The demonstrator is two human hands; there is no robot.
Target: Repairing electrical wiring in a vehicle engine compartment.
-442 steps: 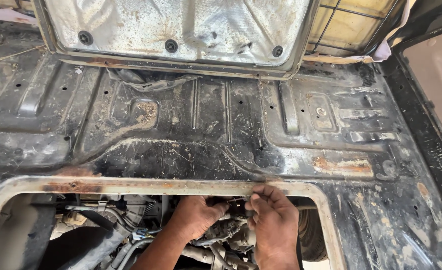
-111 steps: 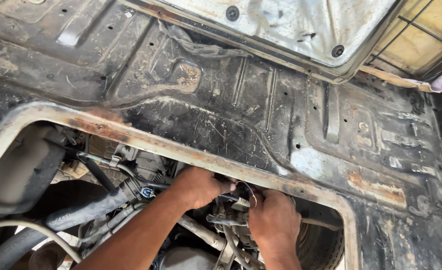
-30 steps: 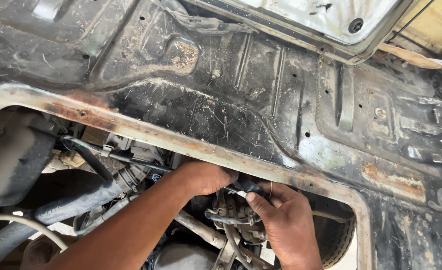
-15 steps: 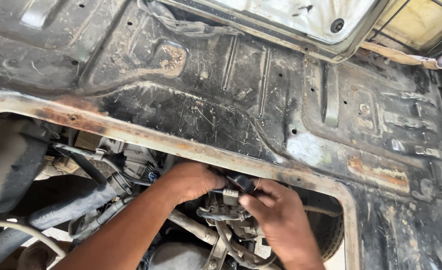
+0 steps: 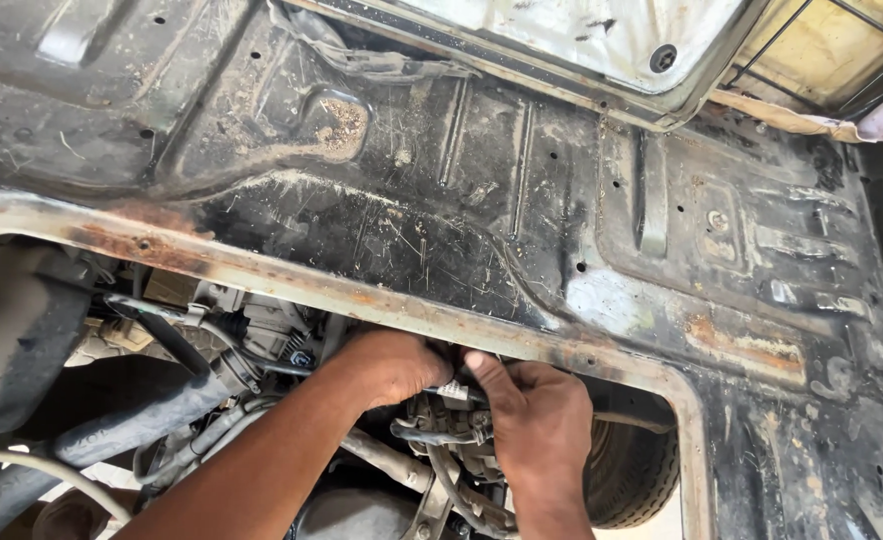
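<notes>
A small white label [image 5: 454, 389] sits between the two hands

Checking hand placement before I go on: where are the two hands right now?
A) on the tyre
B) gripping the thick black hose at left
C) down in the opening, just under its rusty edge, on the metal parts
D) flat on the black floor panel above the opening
C: the left hand and right hand meet below the rusty edge of the opening, on the greasy metal assembly there.

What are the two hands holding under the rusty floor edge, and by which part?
Both the left hand and right hand grip a small part on the engine assembly; fingers hide exactly where.
</notes>
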